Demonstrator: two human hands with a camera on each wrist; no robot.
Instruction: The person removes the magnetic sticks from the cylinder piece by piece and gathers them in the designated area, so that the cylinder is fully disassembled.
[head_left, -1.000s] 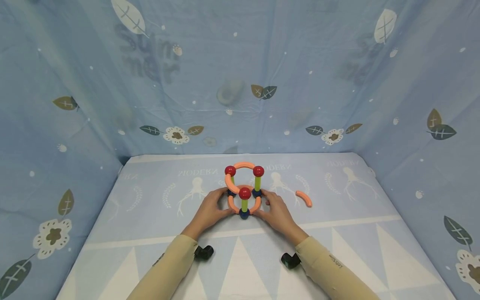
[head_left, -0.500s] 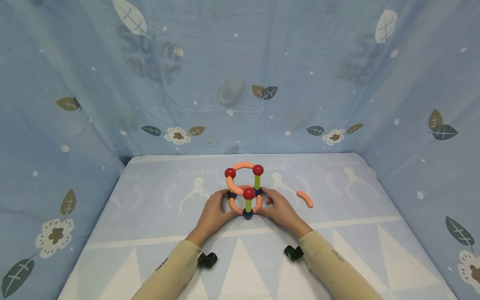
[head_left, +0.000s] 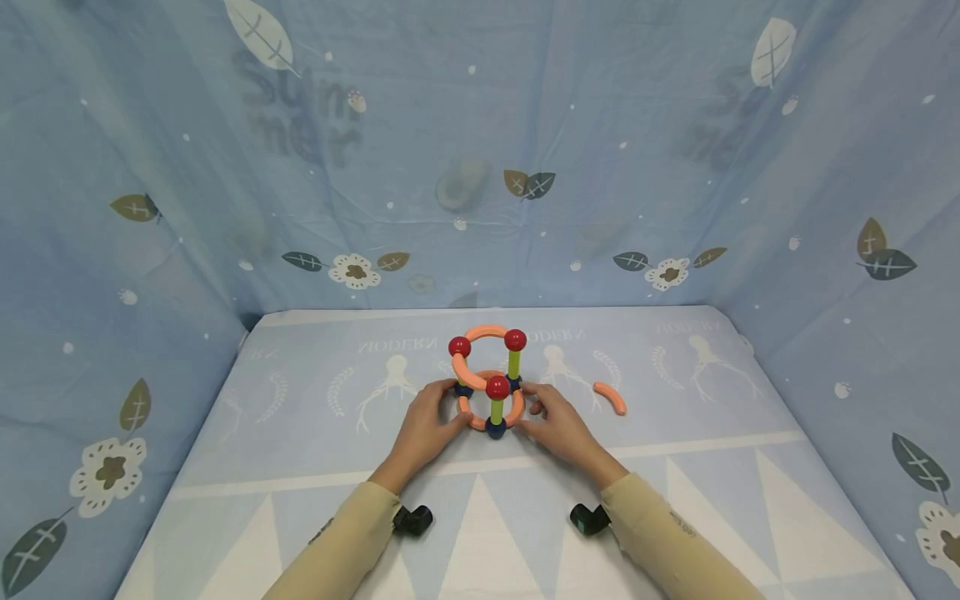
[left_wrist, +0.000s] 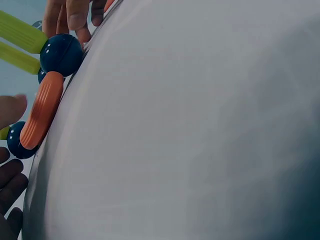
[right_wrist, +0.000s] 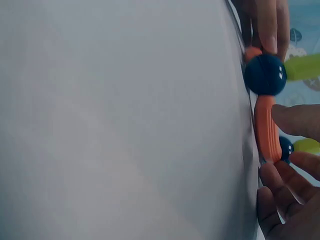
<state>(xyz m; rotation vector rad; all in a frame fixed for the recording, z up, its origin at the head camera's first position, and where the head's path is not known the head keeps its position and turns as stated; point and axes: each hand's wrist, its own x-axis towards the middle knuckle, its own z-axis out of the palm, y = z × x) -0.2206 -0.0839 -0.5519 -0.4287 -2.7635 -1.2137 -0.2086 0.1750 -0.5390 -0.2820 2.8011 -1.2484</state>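
head view: the left hand (head_left: 423,427) holds the left side of a ball-and-rod frame (head_left: 497,388), thumb near, fingers far. the frame stands upright on the surface (head_left: 315,458), between both hands. the right hand (head_left: 558,427) holds its right side. farther right, apart, lies a curved orange rod (head_left: 610,398).

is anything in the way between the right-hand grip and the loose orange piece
Nothing visible: in the head view, only tabletop shows between the right-hand grip and the loose orange piece. The toy frame stands on the grip's other side.
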